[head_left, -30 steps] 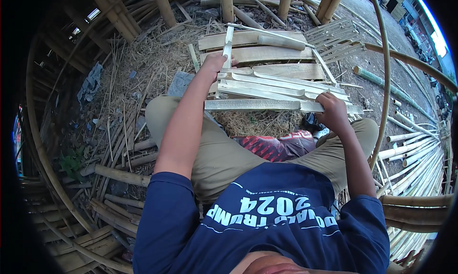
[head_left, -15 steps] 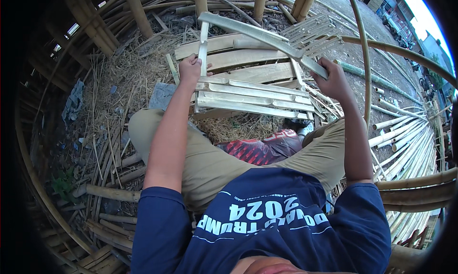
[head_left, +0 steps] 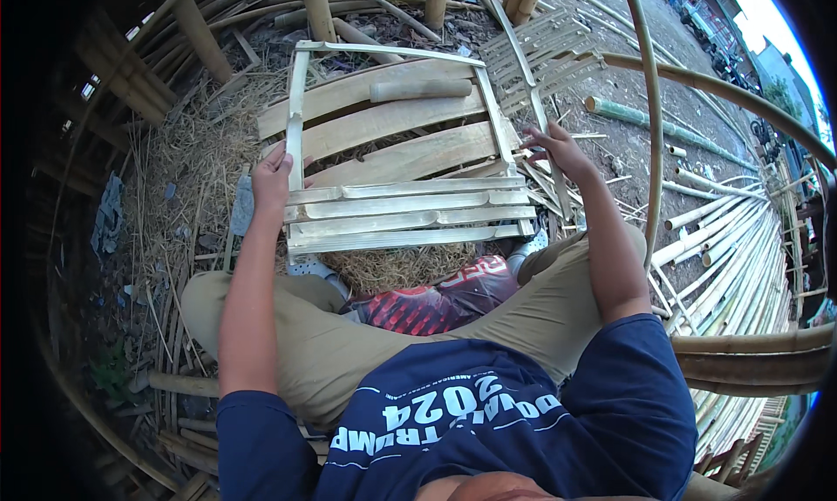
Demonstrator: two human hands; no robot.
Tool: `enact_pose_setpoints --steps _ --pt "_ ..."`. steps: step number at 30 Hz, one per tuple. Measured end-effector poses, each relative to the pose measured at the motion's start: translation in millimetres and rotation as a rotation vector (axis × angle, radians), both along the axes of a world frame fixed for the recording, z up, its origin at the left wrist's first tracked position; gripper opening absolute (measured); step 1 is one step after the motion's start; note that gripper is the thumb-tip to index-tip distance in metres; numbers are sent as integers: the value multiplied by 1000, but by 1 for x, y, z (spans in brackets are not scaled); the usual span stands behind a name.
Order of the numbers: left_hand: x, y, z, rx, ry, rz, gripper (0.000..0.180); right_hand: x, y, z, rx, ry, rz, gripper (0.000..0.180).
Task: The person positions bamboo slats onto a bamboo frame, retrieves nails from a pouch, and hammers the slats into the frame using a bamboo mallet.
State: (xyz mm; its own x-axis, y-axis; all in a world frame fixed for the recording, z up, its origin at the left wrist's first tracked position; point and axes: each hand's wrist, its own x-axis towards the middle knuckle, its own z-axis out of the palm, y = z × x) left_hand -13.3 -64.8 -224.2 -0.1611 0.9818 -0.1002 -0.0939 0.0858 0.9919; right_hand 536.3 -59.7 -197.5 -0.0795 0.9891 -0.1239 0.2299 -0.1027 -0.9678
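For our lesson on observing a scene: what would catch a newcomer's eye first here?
First, the pale bamboo frame at centre, its flat slats crossing two thin uprights, resting over straw. The left hand grips its left upright, while the right hand hovers open by its right edge. Next, long bamboo poles lie piled on the right, and a curved pole arches over them.
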Motion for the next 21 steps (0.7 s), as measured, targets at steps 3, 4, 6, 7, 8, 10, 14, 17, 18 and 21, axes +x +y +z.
enact_pose_setpoints --steps 3,4,6,7,8,10,14,17,18,21 --pt "-8 13 -8 -2 4 -40 41 -2 15 15 99 -59 26 48" --pt "-7 18 -11 4 0 -32 41 0 22 16 109 -52 41 47" --pt "-10 22 -18 -3 41 -27 41 -6 29 17 155 -19 14 46" --pt "-9 22 -22 -9 70 -15 41 -6 29 15 168 -5 -8 46" --pt "-9 23 -24 -7 100 -32 42 -2 37 14 106 -18 1 45" --pt "-3 23 -27 -13 85 -48 43 -1 46 11 100 23 -26 45" --pt "-1 29 -32 -3 112 -51 46 1 64 -13 109 56 -125 45" --pt "-6 28 -38 -11 140 -38 46 -5 69 -28 59 83 -210 44" --pt "-9 26 -42 -14 121 -33 47 -7 69 -27 11 94 -241 43" --pt "-14 23 -51 -32 114 -25 48 -11 72 -36 -18 74 -344 32"
